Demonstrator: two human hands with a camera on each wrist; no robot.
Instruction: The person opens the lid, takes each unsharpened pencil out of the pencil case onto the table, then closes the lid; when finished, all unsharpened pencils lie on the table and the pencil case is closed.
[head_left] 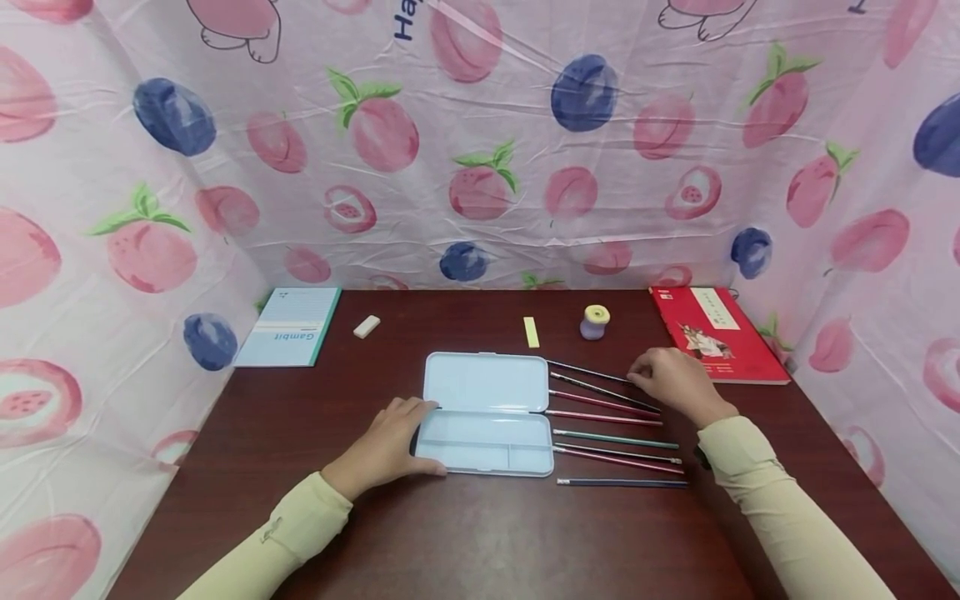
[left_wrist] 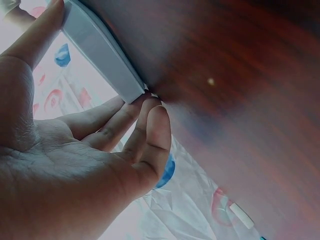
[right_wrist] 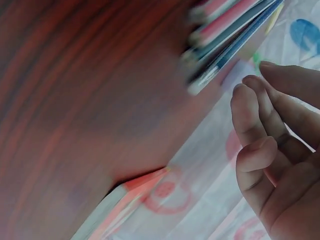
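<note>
Resting against the left end of an open pale-blue plastic pencil case [head_left: 487,414], the left hand [head_left: 390,446] has its thumb along the near edge and its fingers [left_wrist: 131,120] lying fairly straight against the case's side wall, bracing it rather than wrapping round it. The right hand [head_left: 675,382] sits palm down over the far end of a row of slim pencils [head_left: 611,421] in dark, pink, teal and navy, its fingertips at the topmost dark pencil [head_left: 592,372]; from the head view I cannot tell whether it pinches the pencil or only touches it, and the right wrist view shows the fingers [right_wrist: 250,112] loosely curled with nothing clearly between them.

The case lies flat at the middle of the dark-brown wooden table [head_left: 480,533], lid hinged away from the person, and the pencils lie side by side just to its right.

Farther back stand a small lilac sharpener with a yellow top [head_left: 595,322], a pale-yellow strip [head_left: 531,332] and a white eraser [head_left: 366,327]. A light-blue notebook [head_left: 288,326] lies at the far left, a red book [head_left: 716,332] at the far right. A fruit-printed pink plastic sheet [head_left: 480,142] walls the table in.
</note>
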